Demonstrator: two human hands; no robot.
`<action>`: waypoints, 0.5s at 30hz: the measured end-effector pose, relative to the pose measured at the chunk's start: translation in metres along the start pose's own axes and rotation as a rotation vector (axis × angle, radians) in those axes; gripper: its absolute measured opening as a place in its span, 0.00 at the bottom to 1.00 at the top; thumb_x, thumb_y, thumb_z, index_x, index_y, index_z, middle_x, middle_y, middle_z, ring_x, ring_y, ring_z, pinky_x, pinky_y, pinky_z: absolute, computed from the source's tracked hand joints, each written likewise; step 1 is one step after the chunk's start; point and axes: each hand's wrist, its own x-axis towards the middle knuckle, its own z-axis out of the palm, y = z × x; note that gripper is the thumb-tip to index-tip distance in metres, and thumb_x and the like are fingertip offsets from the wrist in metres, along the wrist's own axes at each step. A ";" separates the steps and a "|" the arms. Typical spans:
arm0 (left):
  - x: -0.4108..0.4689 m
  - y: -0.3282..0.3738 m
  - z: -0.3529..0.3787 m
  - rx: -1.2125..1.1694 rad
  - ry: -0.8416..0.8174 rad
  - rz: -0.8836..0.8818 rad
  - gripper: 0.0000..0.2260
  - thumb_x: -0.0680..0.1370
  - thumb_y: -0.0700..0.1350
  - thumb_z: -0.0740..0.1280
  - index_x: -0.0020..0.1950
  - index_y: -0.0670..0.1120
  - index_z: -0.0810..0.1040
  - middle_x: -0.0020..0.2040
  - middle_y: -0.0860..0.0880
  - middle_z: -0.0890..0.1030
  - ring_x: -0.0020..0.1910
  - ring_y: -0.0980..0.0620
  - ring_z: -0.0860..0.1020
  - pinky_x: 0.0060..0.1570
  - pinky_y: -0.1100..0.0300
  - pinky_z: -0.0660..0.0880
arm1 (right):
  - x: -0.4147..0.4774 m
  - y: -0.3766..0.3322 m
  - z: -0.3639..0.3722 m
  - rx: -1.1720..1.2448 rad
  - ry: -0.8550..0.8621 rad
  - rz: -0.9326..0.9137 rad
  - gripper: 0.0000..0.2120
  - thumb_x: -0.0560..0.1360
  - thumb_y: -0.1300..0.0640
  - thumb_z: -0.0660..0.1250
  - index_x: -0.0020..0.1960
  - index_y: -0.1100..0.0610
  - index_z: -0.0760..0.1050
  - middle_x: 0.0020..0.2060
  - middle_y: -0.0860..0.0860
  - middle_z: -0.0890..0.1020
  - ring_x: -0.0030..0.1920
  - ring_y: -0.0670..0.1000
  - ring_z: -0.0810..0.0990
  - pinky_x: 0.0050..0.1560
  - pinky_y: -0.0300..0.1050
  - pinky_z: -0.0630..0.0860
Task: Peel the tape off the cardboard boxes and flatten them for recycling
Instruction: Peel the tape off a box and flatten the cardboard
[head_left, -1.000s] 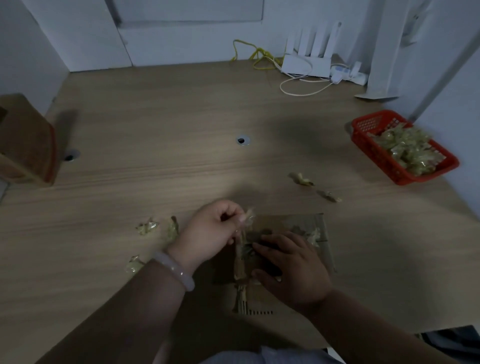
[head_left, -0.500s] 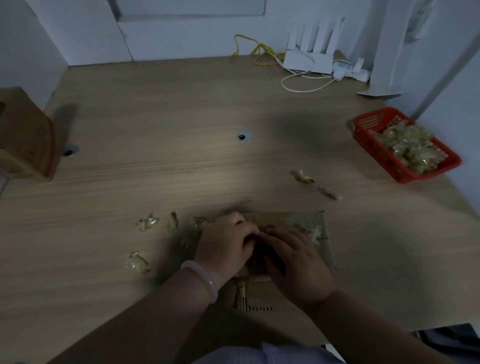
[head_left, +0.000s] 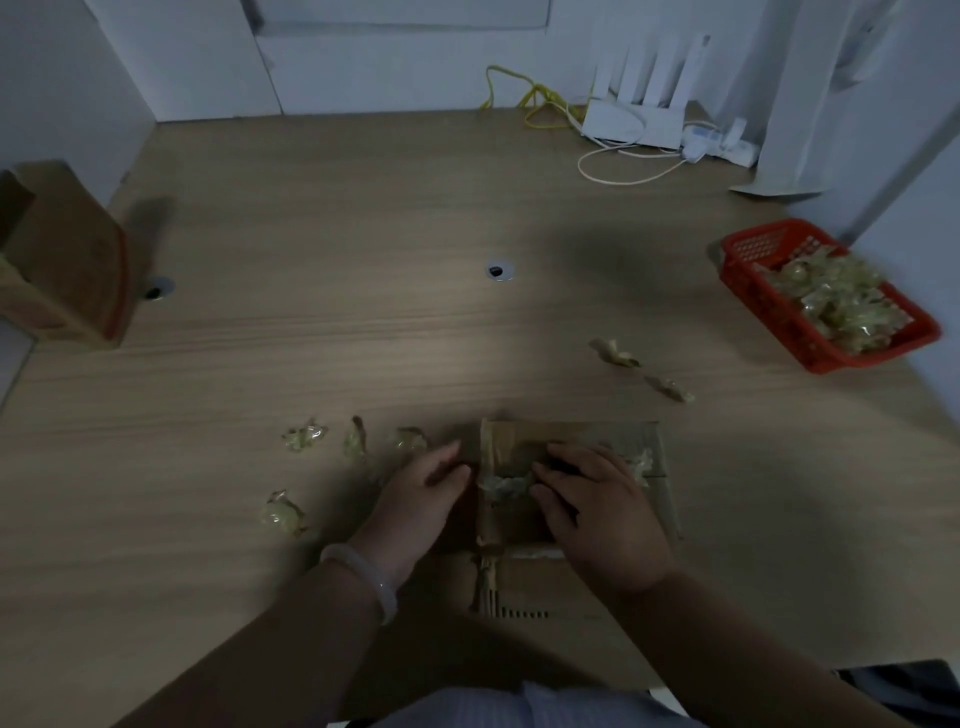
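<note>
A flattened brown cardboard box lies on the wooden table in front of me. A strip of yellowish tape runs down it, bunched into a crumpled lump at the middle. My left hand rests against the box's left edge with loosely bent fingers, and nothing shows in it. My right hand lies flat on the cardboard and presses it down, its fingertips touching the crumpled tape lump.
Several peeled tape scraps lie left of the box, and two more scraps lie to the right. A red basket full of tape stands at the right edge. Another cardboard box stands far left, a router with cables at the back.
My left hand was pinching a tape piece above the box; that piece now lies left of the box. The hand came down and moved to the box's left edge. My right hand stayed.
</note>
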 end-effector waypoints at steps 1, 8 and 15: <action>-0.003 -0.004 0.002 0.060 -0.040 -0.028 0.08 0.78 0.50 0.66 0.55 0.62 0.77 0.55 0.55 0.81 0.52 0.58 0.79 0.56 0.56 0.76 | 0.002 -0.001 0.001 0.010 0.011 0.011 0.10 0.75 0.54 0.70 0.55 0.54 0.83 0.58 0.52 0.81 0.60 0.55 0.76 0.66 0.45 0.68; -0.008 -0.012 0.010 0.253 0.019 0.068 0.10 0.77 0.52 0.66 0.57 0.55 0.82 0.47 0.57 0.84 0.48 0.57 0.81 0.52 0.54 0.78 | 0.006 -0.004 -0.001 0.072 0.069 0.033 0.12 0.73 0.59 0.72 0.56 0.55 0.83 0.52 0.51 0.83 0.56 0.53 0.79 0.60 0.50 0.75; -0.007 -0.014 0.011 0.050 -0.002 -0.051 0.10 0.67 0.65 0.67 0.44 0.65 0.82 0.46 0.55 0.85 0.49 0.53 0.82 0.54 0.47 0.78 | -0.003 -0.007 -0.012 -0.027 0.015 -0.085 0.17 0.75 0.55 0.68 0.64 0.53 0.77 0.57 0.52 0.80 0.59 0.53 0.76 0.63 0.43 0.69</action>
